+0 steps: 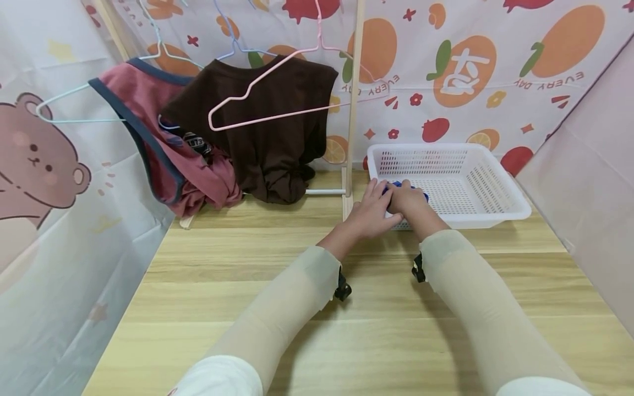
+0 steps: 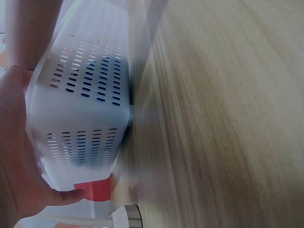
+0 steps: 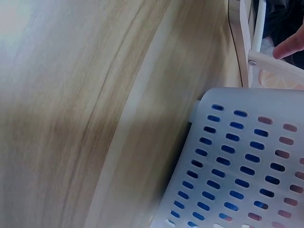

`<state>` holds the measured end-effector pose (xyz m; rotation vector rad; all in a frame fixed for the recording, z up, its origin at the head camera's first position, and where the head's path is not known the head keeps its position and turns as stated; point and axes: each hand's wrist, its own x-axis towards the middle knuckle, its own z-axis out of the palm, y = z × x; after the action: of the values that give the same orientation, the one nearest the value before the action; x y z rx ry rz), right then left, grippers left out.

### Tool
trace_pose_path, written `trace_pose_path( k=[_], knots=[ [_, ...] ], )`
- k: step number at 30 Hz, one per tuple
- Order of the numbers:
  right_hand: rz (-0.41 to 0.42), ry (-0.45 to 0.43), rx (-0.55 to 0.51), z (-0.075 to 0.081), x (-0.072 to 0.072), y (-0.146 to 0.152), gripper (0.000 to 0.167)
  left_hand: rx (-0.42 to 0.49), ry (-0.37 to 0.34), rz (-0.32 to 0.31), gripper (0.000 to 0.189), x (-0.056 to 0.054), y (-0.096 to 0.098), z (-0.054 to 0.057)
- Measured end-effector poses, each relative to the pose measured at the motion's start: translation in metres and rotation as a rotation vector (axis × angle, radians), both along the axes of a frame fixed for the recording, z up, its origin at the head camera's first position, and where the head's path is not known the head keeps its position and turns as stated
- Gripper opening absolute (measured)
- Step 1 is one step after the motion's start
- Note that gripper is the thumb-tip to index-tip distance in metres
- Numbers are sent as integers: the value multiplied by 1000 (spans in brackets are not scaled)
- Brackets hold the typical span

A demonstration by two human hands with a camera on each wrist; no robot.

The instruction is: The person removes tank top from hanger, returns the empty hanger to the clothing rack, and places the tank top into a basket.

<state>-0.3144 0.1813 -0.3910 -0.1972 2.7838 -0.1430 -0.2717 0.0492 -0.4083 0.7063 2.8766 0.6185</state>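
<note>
Remotely, I see a wooden table (image 1: 198,308), fruit-printed backdrop (image 1: 418,115), left hand (image 1: 370,213) relaxed at a basket (image 1: 515,203), and right hand (image 1: 408,200), its grip unclear.

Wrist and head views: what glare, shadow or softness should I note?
Head view: soft shadows on the wooden tabletop beside the sleeves; left wrist view: slightly hazy, the white basket a little soft and the left hand shaded; right wrist view: a pale glare patch on the tabletop, top left corner.

Blue item (image 1: 395,183) inside left end of white basket (image 1: 487,221)
</note>
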Motion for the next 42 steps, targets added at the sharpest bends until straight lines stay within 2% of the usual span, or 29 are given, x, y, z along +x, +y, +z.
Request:
trace_pose_path(
  k=[6, 12, 15, 23, 26, 32, 37, 42],
  knots=[
    [-34, 41, -35, -2, 0, 4, 72, 0, 16, -1, 82, 0, 0, 0],
    [-88, 19, -132, -1, 1, 10, 84, -15, 12, 0, 85, 0, 0, -2],
    [-83, 11, -172, 2, 0, 15, 87, -10, 3, 6, 84, 1, 0, -2],
    [-42, 34, -261, 8, -2, 23, 79, 16, -1, 22, 87, 3, 0, 1],
    [-45, 76, -259, 6, -1, 22, 78, 18, 2, 28, 88, 3, -1, 2],
    [-68, 196, -178, 3, 0, 16, 71, 11, 6, 26, 88, 4, -1, 4],
    [-86, 175, -156, 5, 6, 13, 72, 10, -1, 23, 88, 4, -2, 4],
    [-32, 174, -191, 8, 7, 15, 70, -2, -6, 22, 89, 5, -3, 4]
  ],
)
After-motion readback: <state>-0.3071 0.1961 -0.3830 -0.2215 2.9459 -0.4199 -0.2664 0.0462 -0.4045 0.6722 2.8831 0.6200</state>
